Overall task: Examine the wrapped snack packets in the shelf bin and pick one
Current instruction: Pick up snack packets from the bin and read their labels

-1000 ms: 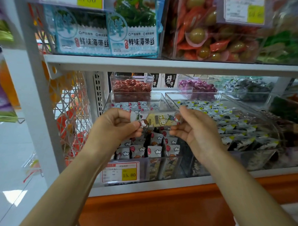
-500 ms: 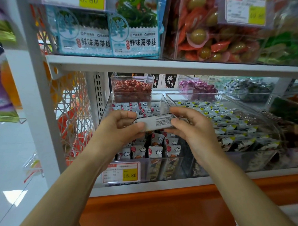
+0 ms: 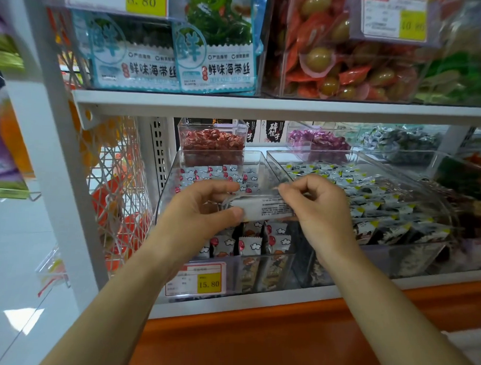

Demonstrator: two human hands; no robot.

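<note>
The left hand pinches one end of a snack packet between thumb and curled fingers, and the right hand pinches the other end the same way, its fingers bent in over the wrapper's edge. The packet lies level between them, its white side with small black print turned up to the camera (the print is too fine to read). It is held just above the clear shelf bin, over the front rows of the other packets, which stand upright and show red balloons and white clouds. A price label reading 15.80 is fixed to the bin's front wall. Just to the right stands a neighbouring bin of dark packets with yellow corners. Behind is a box of red sweets. The upper shelf carries blue seaweed packs. Below the bins runs an orange panel.
</note>
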